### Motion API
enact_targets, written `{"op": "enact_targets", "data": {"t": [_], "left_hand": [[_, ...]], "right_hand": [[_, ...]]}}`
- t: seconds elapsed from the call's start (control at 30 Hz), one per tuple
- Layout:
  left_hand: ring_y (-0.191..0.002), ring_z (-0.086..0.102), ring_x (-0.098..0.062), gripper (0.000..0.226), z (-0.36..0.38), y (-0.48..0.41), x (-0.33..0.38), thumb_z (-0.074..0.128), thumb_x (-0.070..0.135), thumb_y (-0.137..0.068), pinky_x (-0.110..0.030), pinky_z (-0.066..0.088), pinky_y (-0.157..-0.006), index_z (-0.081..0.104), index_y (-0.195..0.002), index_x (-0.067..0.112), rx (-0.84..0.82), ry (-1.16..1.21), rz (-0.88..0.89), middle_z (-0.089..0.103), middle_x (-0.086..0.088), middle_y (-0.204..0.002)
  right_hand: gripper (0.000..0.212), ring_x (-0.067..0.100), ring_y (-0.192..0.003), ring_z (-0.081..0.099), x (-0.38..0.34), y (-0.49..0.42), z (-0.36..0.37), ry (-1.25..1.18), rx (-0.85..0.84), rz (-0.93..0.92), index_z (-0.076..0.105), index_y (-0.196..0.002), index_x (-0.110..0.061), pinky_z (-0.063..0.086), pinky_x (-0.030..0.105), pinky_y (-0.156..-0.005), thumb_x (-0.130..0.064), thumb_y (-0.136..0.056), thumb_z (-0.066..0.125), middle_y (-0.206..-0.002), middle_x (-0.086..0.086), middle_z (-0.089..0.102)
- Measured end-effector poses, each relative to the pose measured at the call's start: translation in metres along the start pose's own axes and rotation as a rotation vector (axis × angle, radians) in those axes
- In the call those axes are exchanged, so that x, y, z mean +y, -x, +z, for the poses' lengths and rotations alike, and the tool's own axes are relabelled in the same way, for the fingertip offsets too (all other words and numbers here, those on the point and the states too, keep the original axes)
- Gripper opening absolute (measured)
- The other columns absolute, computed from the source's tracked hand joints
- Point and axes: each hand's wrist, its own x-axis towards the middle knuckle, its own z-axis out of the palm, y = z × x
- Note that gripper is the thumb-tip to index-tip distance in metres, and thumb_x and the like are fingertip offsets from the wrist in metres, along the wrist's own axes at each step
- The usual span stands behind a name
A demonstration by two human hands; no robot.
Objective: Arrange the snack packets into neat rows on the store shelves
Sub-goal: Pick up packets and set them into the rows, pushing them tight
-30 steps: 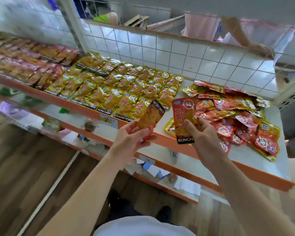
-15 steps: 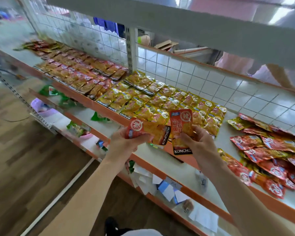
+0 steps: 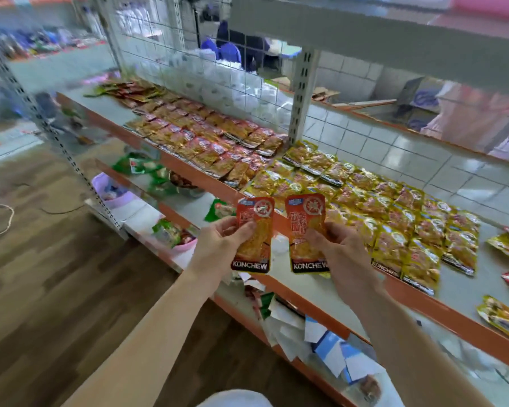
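**Shelf-stocking in a shop:** a person's left hand (image 3: 219, 246) and right hand (image 3: 343, 254) each hold up 1 orange snack packet in front of a store shelf (image 3: 457, 284). The left packet (image 3: 254, 230) and the right packet (image 3: 306, 227) are side by side, upright, faces to the camera, with a narrow gap between them. Each bears the word KONCHEW along its bottom edge.

The left hand pinches its packet at the left edge, thumb across the front and fingers curled behind. The right hand grips its packet from the lower right, thumb on the front, the other fingers hidden behind. Both packets are in the air in front of the shelf's orange lip, touching nothing on it.

On the shelf, yellow packets (image 3: 394, 221) lie flat in overlapping rows just beyond the right hand. To their left, past a white upright post (image 3: 301, 92), orange-brown packets (image 3: 206, 142) fill the next bay in similar rows. A few loose packets (image 3: 504, 318) lie scattered at the far right. A wire mesh panel (image 3: 218, 69) backs the shelf.

The lower shelf (image 3: 312, 292) carries a mixed lot — loose papers (image 3: 323, 336), green packets (image 3: 147, 168) and a pink basin (image 3: 116, 198). The floor (image 3: 56, 289) is of wood-pattern planks.
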Motion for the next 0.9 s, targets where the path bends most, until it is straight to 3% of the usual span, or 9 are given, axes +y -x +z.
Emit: {"op": "enact_targets", "data": {"t": [0.1, 0.23, 0.37, 0.57, 0.67, 0.83, 0.9], "left_hand": [[-0.096, 0.074, -0.029, 0.017, -0.035, -0.007, 0.009, 0.071, 0.018, -0.091, -0.045, 0.058, -0.09, 0.072, -0.107, 0.012, 0.046, -0.046, 0.034, 0.077, -0.008, -0.1], [-0.091, 0.075, -0.026, 0.011, -0.068, -0.012, 0.022, 0.07, 0.019, -0.092, -0.042, 0.06, -0.085, 0.071, -0.102, 0.015, 0.071, -0.054, 0.028, 0.078, -0.008, -0.097], [-0.089, 0.075, -0.024, 0.008, -0.089, -0.021, 0.032, 0.07, 0.016, -0.093, -0.039, 0.061, -0.081, 0.071, -0.101, 0.017, 0.076, -0.043, 0.017, 0.078, -0.006, -0.095], [-0.089, 0.075, -0.023, 0.017, -0.112, -0.044, 0.043, 0.071, 0.012, -0.091, -0.036, 0.06, -0.077, 0.069, -0.108, 0.014, 0.069, -0.04, 0.018, 0.078, -0.004, -0.096], [-0.092, 0.074, -0.024, 0.019, -0.123, -0.063, 0.05, 0.072, 0.014, -0.09, -0.04, 0.059, -0.082, 0.069, -0.109, 0.015, 0.075, -0.058, 0.024, 0.077, -0.005, -0.098], [-0.097, 0.073, -0.024, 0.016, -0.148, -0.107, 0.07, 0.074, 0.016, -0.089, -0.045, 0.057, -0.093, 0.069, -0.104, 0.021, 0.085, -0.086, 0.026, 0.077, 0.0, -0.096], [-0.097, 0.073, -0.022, 0.017, -0.16, -0.128, 0.081, 0.074, 0.017, -0.089, -0.048, 0.055, -0.096, 0.068, -0.105, 0.022, 0.099, -0.108, 0.022, 0.076, 0.001, -0.098]], "right_hand": [[0.011, 0.024, -0.091, 0.073, 0.001, -0.003, 0.037, -0.04, -0.028, -0.003, 0.072, -0.1, -0.017, 0.056, 0.045, -0.091, -0.012, -0.091, 0.07, -0.096, 0.001, 0.077], [0.025, 0.026, -0.092, 0.074, 0.004, -0.007, 0.073, -0.131, -0.008, 0.033, 0.068, -0.112, -0.013, 0.057, 0.052, -0.092, -0.009, -0.088, 0.073, -0.102, 0.005, 0.076], [0.016, 0.029, -0.097, 0.072, -0.001, -0.015, 0.095, -0.185, -0.004, 0.048, 0.068, -0.107, -0.012, 0.054, 0.055, -0.096, -0.011, -0.091, 0.069, -0.104, 0.009, 0.075], [0.007, 0.022, -0.087, 0.07, -0.007, -0.037, 0.125, -0.14, -0.032, 0.046, 0.068, -0.1, -0.015, 0.054, 0.051, -0.092, -0.012, -0.094, 0.067, -0.105, 0.01, 0.073], [0.008, 0.024, -0.085, 0.073, -0.01, -0.055, 0.143, -0.145, -0.047, 0.063, 0.068, -0.1, -0.016, 0.056, 0.05, -0.087, -0.011, -0.094, 0.067, -0.104, 0.011, 0.074], [0.031, 0.027, -0.102, 0.072, -0.016, -0.097, 0.181, -0.179, -0.059, 0.083, 0.064, -0.118, -0.015, 0.05, 0.053, -0.102, -0.018, -0.089, 0.073, -0.11, 0.006, 0.074], [0.021, 0.026, -0.099, 0.072, -0.021, -0.117, 0.198, -0.19, -0.07, 0.09, 0.066, -0.111, -0.016, 0.051, 0.052, -0.101, -0.015, -0.09, 0.071, -0.106, 0.006, 0.076]]}}
